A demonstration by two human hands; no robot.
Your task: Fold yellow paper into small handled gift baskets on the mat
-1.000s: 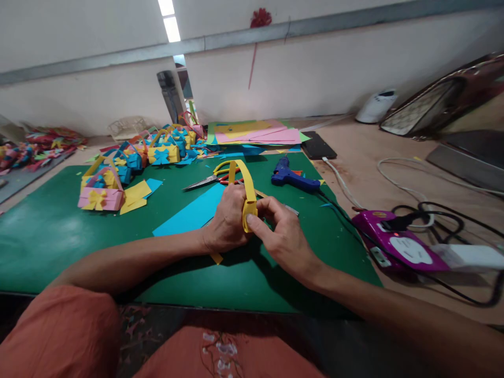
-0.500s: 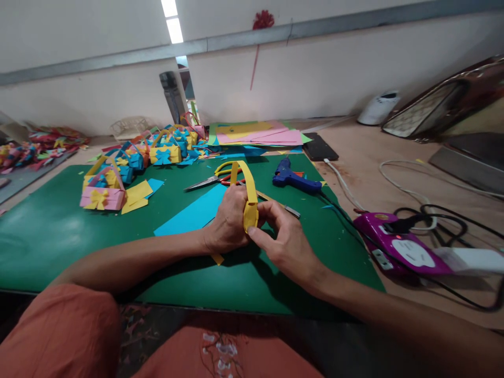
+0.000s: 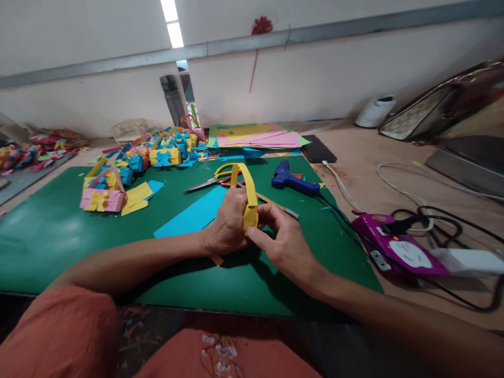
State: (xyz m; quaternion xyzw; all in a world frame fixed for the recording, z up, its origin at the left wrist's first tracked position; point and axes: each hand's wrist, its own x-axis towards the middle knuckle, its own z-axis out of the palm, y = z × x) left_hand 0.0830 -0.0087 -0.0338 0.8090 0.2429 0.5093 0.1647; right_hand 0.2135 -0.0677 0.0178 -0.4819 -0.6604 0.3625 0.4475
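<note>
A small yellow paper basket (image 3: 251,218) with an arched strip handle is held between my two hands over the green mat (image 3: 197,283). My left hand (image 3: 229,220) is closed around its left side and hides much of it. At its right side, my right hand (image 3: 281,239) pinches the lower edge between thumb and fingers. Just beyond the hands lie scissors (image 3: 202,185) with yellow and red handles, a blue paper sheet (image 3: 191,212) and a thin cutter-like tool (image 3: 290,212). A blue glue gun (image 3: 295,179) rests to the right.
Several finished paper baskets (image 3: 103,199) stand at the left, beside yellow paper pieces (image 3: 137,199). Coloured sheets (image 3: 255,137) are stacked at the back, near a black phone (image 3: 319,149). A purple power strip (image 3: 397,247) with tangled cables sits at the right.
Both hands keep the same hold on the yellow basket, with hardly any movement. The whole view has shifted very slightly.
</note>
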